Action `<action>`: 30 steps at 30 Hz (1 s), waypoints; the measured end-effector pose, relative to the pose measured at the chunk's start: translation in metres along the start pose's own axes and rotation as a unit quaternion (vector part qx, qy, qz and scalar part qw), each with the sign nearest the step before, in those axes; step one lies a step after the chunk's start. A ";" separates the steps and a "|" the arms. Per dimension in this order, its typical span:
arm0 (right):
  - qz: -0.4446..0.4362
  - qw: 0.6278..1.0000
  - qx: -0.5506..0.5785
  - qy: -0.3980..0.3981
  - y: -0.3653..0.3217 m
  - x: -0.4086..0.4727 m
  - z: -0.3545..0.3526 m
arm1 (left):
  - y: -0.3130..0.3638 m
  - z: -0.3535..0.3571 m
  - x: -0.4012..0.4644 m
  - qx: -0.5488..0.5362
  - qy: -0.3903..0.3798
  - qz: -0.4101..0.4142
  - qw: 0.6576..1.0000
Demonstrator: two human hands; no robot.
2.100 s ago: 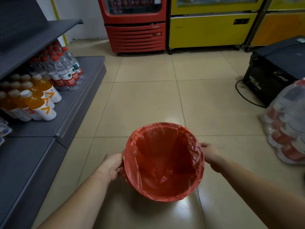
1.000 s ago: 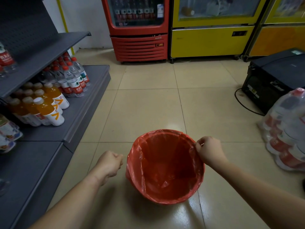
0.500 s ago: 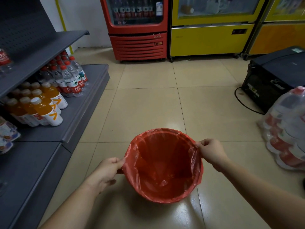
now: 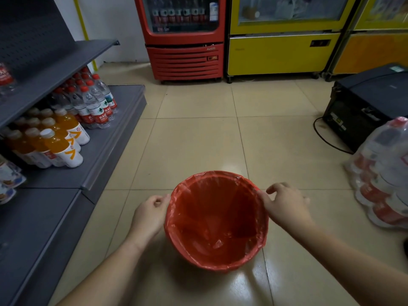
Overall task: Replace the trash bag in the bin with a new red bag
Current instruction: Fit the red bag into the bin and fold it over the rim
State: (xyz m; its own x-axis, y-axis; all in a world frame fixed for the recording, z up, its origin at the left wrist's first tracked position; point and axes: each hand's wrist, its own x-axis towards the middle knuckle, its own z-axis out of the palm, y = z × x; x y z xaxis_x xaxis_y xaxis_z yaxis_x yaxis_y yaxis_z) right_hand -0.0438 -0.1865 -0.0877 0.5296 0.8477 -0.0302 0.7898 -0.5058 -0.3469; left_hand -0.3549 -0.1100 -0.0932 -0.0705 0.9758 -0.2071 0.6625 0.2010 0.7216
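A round bin lined with a red bag stands on the tiled floor in front of me. The bag's edge is folded over the bin's rim all the way round, and the bin itself is hidden under the plastic. My left hand pinches the bag's edge at the left side of the rim. My right hand pinches it at the upper right side, with the outer fingers lifted. The inside of the bag holds nothing.
A grey shelf unit with orange drink bottles and water bottles runs along the left. A wrapped pack of bottles and a black box with a cable sit at the right. Red and yellow coolers stand behind.
My left hand has come back to the left rim and closed on the bag's edge. The right hand has stayed at the right rim. The bag's fold sits smoother over the rim.
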 end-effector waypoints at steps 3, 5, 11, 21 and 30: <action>-0.028 0.990 -0.133 -0.027 -0.011 -0.009 -0.001 | 0.010 0.005 0.004 0.084 -0.028 0.036 0.995; -0.034 0.990 -0.135 -0.029 -0.013 -0.009 0.003 | 0.010 0.010 0.005 0.140 -0.006 0.043 0.989; 0.029 0.999 0.001 -0.024 -0.003 -0.002 0.014 | -0.009 0.009 0.017 0.082 0.033 0.053 0.995; 0.188 0.900 0.369 -0.133 0.013 -0.003 0.019 | -0.023 0.018 0.010 -0.315 -0.097 -0.229 0.916; 0.141 0.894 0.410 -0.113 0.029 -0.019 0.019 | -0.026 0.018 -0.014 -0.296 -0.076 -0.210 0.929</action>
State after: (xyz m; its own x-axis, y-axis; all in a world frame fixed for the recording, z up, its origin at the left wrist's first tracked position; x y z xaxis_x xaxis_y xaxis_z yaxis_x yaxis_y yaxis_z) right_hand -0.0361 -0.2142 -0.1148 0.5227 0.7620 -0.3822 0.0928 -0.4966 -0.8630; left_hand -0.3581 -0.1300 -0.1207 -0.0933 0.7867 -0.6103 0.0715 0.6167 0.7840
